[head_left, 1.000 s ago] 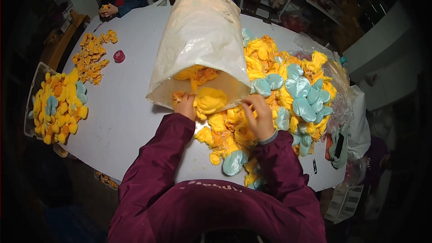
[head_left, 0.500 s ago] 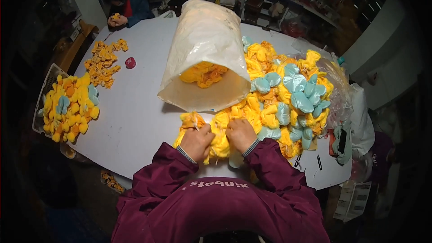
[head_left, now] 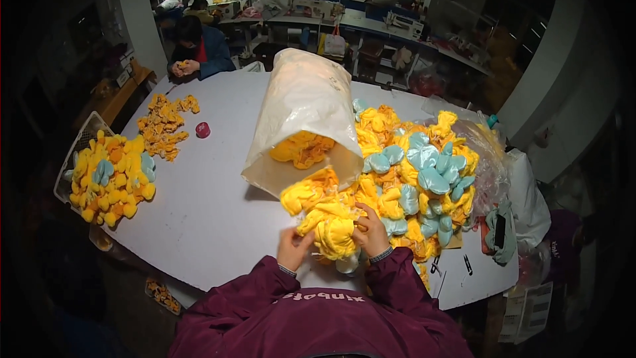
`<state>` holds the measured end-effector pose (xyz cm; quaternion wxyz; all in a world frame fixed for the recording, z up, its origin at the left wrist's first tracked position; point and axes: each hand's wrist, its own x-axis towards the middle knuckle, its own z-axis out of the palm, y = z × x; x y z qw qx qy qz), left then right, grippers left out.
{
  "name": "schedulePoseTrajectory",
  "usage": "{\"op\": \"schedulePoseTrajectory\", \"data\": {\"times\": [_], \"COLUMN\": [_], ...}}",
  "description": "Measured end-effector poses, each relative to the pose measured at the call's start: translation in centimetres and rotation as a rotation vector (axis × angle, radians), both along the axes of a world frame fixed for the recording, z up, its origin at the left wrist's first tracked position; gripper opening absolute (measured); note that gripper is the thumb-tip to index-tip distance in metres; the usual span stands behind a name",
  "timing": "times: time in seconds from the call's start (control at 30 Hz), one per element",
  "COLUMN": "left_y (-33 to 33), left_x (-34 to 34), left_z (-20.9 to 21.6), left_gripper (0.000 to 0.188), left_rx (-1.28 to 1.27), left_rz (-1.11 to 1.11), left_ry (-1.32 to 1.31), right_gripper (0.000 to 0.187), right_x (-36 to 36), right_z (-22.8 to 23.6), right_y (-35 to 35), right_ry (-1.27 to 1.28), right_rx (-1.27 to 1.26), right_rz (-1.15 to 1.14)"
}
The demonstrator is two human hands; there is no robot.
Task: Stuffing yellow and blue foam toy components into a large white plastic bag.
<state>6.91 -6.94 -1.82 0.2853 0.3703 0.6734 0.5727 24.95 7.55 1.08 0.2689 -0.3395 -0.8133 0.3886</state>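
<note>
In front of me is a crumpled yellow plush toy skin (head_left: 334,229) with orange parts, limp and unstuffed. My right hand (head_left: 372,231) grips its right side, the fingers curled over the fabric. At its lower left edge is my left hand (head_left: 294,250), a little blurred, its fingertips pinched on the cloth. The skin lies just before the mouth of a large white sack (head_left: 305,93), which rests on its side with more yellow and orange skins (head_left: 301,149) inside. To the right spreads a heap of yellow skins with shiny light-blue pieces (head_left: 434,181).
On the left a basket (head_left: 61,189) holds fuzzy yellow plush pieces (head_left: 109,182). Behind it lie orange scraps (head_left: 162,129) and a small red round object (head_left: 203,130). Thread snips (head_left: 468,264) lie at right. Another person (head_left: 202,53) sits at the far left table edge.
My view has tilted up, showing more of the room. My hands have shifted their hold on the yellow skin, the left loosening from a fist, and the skin looks lifted and spread toward the sack.
</note>
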Motion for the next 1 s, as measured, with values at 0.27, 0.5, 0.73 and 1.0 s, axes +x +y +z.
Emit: {"op": "schedulePoseTrajectory", "data": {"times": [0.27,0.5,0.73,1.0], "left_y": [0.4,-1.1,-0.8,1.3], "left_x": [2.1,2.6,2.8,2.9], "left_z": [2.6,2.5,3.9,2.3], "left_gripper": [0.043,0.053,0.055,0.053], "left_rx": [0.232,0.004,0.056,0.088], "left_rz": [-0.222,-0.248,-0.305,-0.102], "left_ry": [-0.77,-0.288,-0.041,-0.031], "right_gripper": [0.021,0.032,0.032,0.03], "right_x": [-2.1,-2.2,-2.1,-2.9], "right_z": [-0.3,0.6,1.3,2.4], "right_y": [-3.3,-4.0,-5.8,-2.6], "right_ry": [0.154,0.202,0.293,0.121], "right_rx": [0.407,0.123,-0.353,0.655], "right_rz": [0.208,0.273,0.174,0.113]}}
